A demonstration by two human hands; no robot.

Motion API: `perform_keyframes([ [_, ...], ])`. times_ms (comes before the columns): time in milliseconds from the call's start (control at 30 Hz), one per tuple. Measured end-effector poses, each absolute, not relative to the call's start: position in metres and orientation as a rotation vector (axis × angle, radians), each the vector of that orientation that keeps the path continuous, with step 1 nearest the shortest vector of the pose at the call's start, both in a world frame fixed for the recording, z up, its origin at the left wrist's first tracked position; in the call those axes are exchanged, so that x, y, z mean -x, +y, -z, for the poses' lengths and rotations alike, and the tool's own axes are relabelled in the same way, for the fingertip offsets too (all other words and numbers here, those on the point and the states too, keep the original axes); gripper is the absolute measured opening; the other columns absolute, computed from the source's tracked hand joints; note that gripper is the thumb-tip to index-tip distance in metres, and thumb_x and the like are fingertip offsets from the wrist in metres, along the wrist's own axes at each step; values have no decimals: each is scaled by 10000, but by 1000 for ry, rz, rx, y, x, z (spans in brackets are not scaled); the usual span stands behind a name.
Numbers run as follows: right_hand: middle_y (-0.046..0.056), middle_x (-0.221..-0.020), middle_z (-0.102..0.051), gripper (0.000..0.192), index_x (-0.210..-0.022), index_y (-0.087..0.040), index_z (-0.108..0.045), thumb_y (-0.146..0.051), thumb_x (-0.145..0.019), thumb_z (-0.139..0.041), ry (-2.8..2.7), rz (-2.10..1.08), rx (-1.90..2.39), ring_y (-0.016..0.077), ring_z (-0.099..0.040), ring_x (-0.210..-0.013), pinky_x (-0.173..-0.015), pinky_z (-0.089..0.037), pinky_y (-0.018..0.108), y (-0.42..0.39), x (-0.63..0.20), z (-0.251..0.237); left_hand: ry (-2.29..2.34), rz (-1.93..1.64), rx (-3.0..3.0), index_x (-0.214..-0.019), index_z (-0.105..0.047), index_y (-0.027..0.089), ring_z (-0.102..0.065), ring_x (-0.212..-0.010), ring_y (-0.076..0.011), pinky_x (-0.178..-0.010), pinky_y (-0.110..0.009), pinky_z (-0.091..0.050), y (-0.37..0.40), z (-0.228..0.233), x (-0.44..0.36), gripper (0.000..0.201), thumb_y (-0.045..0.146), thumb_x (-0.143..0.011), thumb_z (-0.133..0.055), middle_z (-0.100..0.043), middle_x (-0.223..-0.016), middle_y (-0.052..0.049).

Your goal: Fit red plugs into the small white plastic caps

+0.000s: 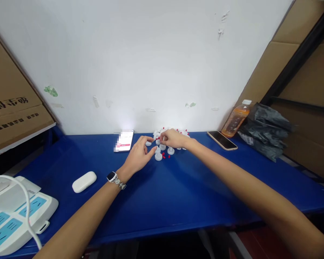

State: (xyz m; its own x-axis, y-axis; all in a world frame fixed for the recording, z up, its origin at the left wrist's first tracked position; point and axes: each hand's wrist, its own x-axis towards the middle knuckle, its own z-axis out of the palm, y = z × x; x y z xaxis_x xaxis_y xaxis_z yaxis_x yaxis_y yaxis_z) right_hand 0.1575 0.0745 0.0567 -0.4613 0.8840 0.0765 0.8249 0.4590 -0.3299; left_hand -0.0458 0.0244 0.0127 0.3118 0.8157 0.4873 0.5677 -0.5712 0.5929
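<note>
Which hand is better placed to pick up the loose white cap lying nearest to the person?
Left, probably. The left hand has its fingertips right beside that white cap, while the right hand is busy further back at the pile of caps.

The right hand (174, 138) covers part of the caps (162, 145) behind it, and whether its fingertips pinch one is too small to tell. The phone (124, 141) screen is blurred. The power strip (13, 219) and box (8, 111) are cut off at the left edge.

Bright, even light; glare on the white wall (140, 64) above the surface (178, 194); edges bow, corners soft
</note>
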Motion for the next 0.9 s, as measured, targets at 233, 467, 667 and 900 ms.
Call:
perform_keyframes([
  [233,106,-927,-736,265,-954,-181,-695,-404,-853,-594,-2345,-89,1715,220,-660,-782,-616,-407,272,91,-144,-57,1240,-1118,-2245,-1078,-580,210,-523,-603,-100,-687,-304,-477,24,-12,46,191,334,-944,-525,-623,-1061,-26],
  [467,100,-875,-729,181,-836,-192,-694,-347,-835,-601,-2383,-65,1746,223,-652,-755,-622,-408,289,101,-136,-52,1247,-1099,-2281,-1092,-578,217,-536,-631,-110,-681,-301,-480,25,-9,53,188,326,-945,-531,-626,-1027,-16],
  [667,34,-700,-671,226,-771,-179,-614,-379,-874,-593,-2019,-453,1427,149,-588,-636,-584,-394,253,68,-151,-66,1298,-1258,-2309,-1183,-551,219,-577,-786,-150,-683,-289,-480,17,-18,49,289,379,-941,-556,-601,-1063,-41],
  [900,-37,-566,-540,367,-736,-197,-493,-532,-858,-580,-1682,-964,1139,106,-466,-498,-508,-359,237,16,-154,-35,1215,-1167,-2432,-1193,-549,231,-597,-805,-169,-695,-311,-505,3,-19,36,344,450,-929,-583,-612,-1033,-40],
])
